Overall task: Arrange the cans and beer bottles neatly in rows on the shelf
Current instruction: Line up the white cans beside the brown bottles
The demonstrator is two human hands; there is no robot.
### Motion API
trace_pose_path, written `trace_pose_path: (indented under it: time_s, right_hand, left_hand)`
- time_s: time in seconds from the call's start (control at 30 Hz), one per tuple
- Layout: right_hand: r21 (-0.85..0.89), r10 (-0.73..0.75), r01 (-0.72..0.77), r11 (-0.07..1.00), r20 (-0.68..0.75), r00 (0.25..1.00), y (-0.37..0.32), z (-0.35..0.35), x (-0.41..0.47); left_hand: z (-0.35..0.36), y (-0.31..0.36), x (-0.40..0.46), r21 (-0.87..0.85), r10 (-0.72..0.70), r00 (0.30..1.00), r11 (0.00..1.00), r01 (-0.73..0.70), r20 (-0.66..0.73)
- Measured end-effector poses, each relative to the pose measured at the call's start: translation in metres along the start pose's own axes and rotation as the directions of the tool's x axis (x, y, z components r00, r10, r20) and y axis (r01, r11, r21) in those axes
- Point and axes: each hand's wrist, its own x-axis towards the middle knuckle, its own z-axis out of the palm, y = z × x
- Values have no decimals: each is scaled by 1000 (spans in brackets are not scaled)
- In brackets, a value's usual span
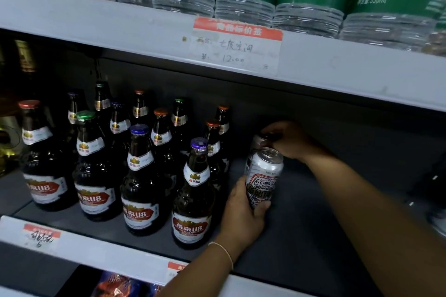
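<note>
Shelf, dim grey, holds beer bottles; left hand grips front can, right hand pinches rear can.

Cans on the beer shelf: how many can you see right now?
2. The front can is gripped by the left hand, right of the beer bottles. The rear can, directly behind, is held by the right hand. More may be hidden.

left grip curled round a can, right grip pinching another from above, both arms outstretched

Two bare forearms, no sleeves, thin pale bracelet on left wrist
</note>
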Motion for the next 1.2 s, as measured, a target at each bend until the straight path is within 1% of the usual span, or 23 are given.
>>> trace_pose_path:
  time_s: [0.4, 0.63, 0.77, 0.9, 0.97, 1.0, 1.07, 1.1, 1.13, 1.2]
  right_hand:
    - [61, 12, -8, 998, -65, 998, 7, -2, -4]
    - [99, 111, -94, 991, -186, 976, 14, 2, -3]
    - [188, 130, -99, 977, -158, 979, 10, 3, -5]
    - [212, 132, -98, 972, -155, 979, 8, 3, -10]
    - [267, 154, -97, 959, -200, 968, 10, 3, -15]
    - [290, 165, -89, 953, -247, 955, 14, 3, -19]
    - [317, 161, -51, 947, -330, 930, 23, 4, -33]
    - [347, 168, -41, 937, -344, 924, 29, 7, -41]
    - [403, 199, -51, 914, -334, 921, 36, 11, -51]
    - [510, 266, -97, 855, -270, 925, 51, 22, -71]
  left_hand:
    - [-3, 1, -3, 12, -4, 1000, 1000, 4, 23]
    - [-5, 3, -4, 42, -1, 1000, 999, 0, 30]
    - [-5, 4, -4, 53, -29, 999, 998, 27, 43]
    - [-5, 4, -3, 55, -53, 997, 997, 50, 52]
    - [-6, 4, -2, 57, -76, 996, 996, 73, 47]
    - [-6, 5, -2, 55, -85, 995, 995, 83, 43]
    - [-6, 5, -2, 44, -99, 994, 994, 97, 44]
    - [-7, 5, -2, 43, -109, 993, 993, 107, 50]
    - [-7, 4, -2, 44, -120, 991, 992, 118, 56]
    - [-6, 2, -1, 51, -128, 990, 991, 125, 59]
